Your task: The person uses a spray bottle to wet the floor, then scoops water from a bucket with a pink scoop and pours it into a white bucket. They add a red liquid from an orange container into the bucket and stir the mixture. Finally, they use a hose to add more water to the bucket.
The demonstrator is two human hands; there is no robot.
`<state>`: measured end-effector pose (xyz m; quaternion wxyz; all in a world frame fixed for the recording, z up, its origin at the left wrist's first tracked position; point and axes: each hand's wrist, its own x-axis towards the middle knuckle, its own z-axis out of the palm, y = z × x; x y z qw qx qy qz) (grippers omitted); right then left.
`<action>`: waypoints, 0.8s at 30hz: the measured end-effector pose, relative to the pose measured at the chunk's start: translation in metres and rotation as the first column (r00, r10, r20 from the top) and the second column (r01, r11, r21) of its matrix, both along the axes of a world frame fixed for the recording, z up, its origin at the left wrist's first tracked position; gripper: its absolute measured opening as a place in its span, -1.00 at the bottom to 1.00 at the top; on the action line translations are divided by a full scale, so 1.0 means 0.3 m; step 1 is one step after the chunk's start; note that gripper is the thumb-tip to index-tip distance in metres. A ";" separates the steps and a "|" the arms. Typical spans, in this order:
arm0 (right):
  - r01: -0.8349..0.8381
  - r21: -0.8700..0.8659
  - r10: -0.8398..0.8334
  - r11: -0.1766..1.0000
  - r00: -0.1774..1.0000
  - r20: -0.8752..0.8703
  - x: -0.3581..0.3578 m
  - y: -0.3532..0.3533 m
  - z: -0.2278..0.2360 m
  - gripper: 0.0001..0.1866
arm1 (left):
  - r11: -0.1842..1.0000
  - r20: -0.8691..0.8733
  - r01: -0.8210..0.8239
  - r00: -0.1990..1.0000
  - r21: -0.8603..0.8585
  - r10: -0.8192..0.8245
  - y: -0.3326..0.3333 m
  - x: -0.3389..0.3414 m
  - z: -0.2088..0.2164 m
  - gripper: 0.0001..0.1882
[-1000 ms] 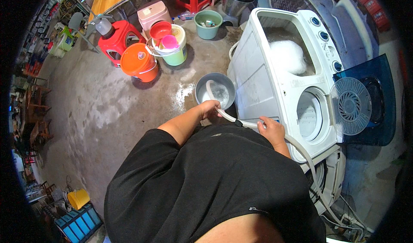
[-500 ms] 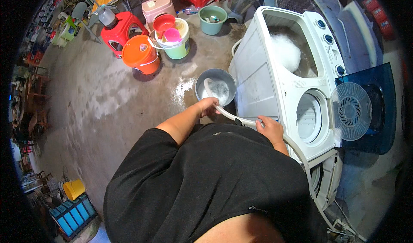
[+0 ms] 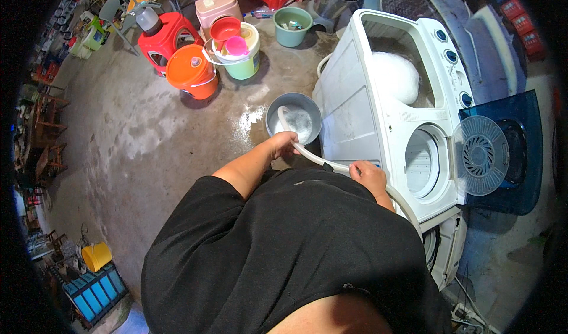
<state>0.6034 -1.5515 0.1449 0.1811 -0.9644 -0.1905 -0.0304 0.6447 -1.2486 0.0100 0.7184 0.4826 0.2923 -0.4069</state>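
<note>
My left hand (image 3: 285, 143) is closed around a pale drain hose (image 3: 313, 157), just outside a grey bucket (image 3: 320, 118). The hose's end curves down inside that bucket, over frothy water (image 3: 300, 124). Farther along the same hose, my right hand (image 3: 369, 176) grips it beside the washing machine's front side. The white twin-tub washing machine (image 3: 349, 106) stands at my right. A rounded white mass (image 3: 397, 79), perhaps foam or cloth, fills part of its larger tub. The smaller round spin tub (image 3: 421, 162) is uncovered, with its dark blue lid (image 3: 523, 150) swung out.
An orange lidded bucket (image 3: 192, 72), a red jug-shaped container (image 3: 171, 41), a light green bucket (image 3: 244, 68) holding basins, and a green pail (image 3: 293, 33) stand ahead. The floor (image 3: 251, 120) is wet by the grey bucket. A yellow bucket (image 3: 96, 257) lies at lower left.
The view has shifted slightly. Both hands keep their hold on the hose in nearly the same place. The white mass in the larger tub looks a little wider.
</note>
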 end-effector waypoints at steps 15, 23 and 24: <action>0.020 -0.008 -0.020 1.000 0.999 -0.030 -0.007 0.012 0.004 -0.82 | 1.000 0.032 -0.018 0.999 -0.026 0.019 0.011 -0.013 0.035 -0.74; 0.002 0.003 -0.002 1.000 1.000 -0.021 -0.011 0.016 0.008 -0.83 | 0.999 0.049 -0.026 0.998 -0.037 0.028 0.014 -0.026 0.029 -0.74; 0.008 -0.002 -0.008 1.000 0.999 -0.035 -0.012 0.017 0.008 -0.83 | 0.999 0.047 -0.025 0.999 -0.039 0.027 0.015 -0.030 0.030 -0.74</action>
